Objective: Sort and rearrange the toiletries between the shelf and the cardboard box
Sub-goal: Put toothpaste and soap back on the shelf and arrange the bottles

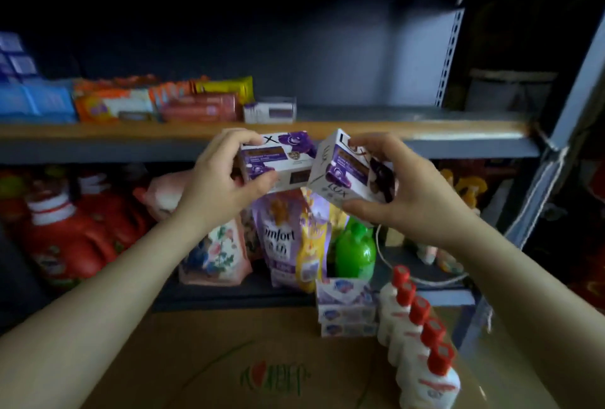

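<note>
Soap boxes, one (pixel 278 159) pinched in the left hand's (pixel 217 179) fingers, one (pixel 352 173) in the right's (pixel 397 192), are hovering level with the shelf (pixel 425 132), likely for stocking.

Seen from head height, facing forward and slightly down at the shelf (pixel 262 128) from close range, forearms reaching in from the bottom corners. Cardboard box (pixel 229 359) filled the lower edge, nearest the lens. Wide-angle, edges bent and dim.

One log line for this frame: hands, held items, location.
left hand: holds Lux soap box | right hand: holds second Lux soap box, tilted | location: before upper shelf | above cardboard box
</note>
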The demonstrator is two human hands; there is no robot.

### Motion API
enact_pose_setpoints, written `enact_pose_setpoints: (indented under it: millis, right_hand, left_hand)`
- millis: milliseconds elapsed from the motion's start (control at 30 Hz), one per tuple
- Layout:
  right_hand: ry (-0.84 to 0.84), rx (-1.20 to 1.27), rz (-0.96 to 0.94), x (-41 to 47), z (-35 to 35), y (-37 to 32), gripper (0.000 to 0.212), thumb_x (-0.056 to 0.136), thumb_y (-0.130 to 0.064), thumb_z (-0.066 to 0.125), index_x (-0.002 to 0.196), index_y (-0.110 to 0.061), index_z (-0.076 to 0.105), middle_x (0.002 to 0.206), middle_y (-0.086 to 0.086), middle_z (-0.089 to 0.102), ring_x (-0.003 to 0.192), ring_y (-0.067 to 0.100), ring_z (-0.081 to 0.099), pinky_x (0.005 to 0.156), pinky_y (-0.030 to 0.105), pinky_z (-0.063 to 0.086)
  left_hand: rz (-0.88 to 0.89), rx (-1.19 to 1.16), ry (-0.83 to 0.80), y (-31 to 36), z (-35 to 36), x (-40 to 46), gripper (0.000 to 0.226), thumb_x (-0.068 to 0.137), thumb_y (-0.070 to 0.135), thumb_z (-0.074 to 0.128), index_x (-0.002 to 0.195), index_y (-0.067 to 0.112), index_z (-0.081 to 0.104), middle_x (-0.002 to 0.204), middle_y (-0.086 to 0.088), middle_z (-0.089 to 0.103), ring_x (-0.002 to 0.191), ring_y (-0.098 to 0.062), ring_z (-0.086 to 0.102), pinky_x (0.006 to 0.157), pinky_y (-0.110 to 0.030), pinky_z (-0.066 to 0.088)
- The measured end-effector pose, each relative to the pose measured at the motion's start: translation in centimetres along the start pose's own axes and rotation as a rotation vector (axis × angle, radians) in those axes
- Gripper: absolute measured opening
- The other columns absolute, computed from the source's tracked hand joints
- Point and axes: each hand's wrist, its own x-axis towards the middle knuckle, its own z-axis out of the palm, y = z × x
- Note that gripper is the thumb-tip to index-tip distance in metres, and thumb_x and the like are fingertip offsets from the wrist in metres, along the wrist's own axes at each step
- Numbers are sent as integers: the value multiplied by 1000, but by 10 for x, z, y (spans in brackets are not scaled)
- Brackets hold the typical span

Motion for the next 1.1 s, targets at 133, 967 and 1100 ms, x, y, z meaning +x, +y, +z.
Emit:
enact_pose_setpoints:
  millis: [133, 967, 1100]
  right_hand:
    - [78, -4, -30, 34, -16, -8, 66, 63, -39, 76, 121, -30, 47, 110, -5, 58, 96, 12, 57, 83, 25, 46]
    - [49, -24, 35, 132, -6, 15, 56, 66, -42, 75, 114, -30, 50, 112, -7, 61, 96, 10, 60, 80, 31, 53]
    - [31, -50, 33, 145, -9, 20, 56, 66, -41, 76, 115, -28, 51, 109, -7, 61, 95, 10, 59, 74, 20, 47]
  left_hand:
    - [34, 91, -61, 6, -9, 56, 55, 72, 53, 56, 109, 14, 55, 106, 6, 49, 95, -4, 46, 78, -11, 35]
    - [-123, 565, -735, -57, -5, 160, 45, 83, 54, 56, 117, 25, 50, 110, 2, 50, 94, -16, 50, 78, -29, 42]
    - [-23, 594, -833, -57, -2, 169, 50, 86, 47, 57, 130, 25, 49, 131, 1, 50, 112, -18, 50, 93, -32, 43]
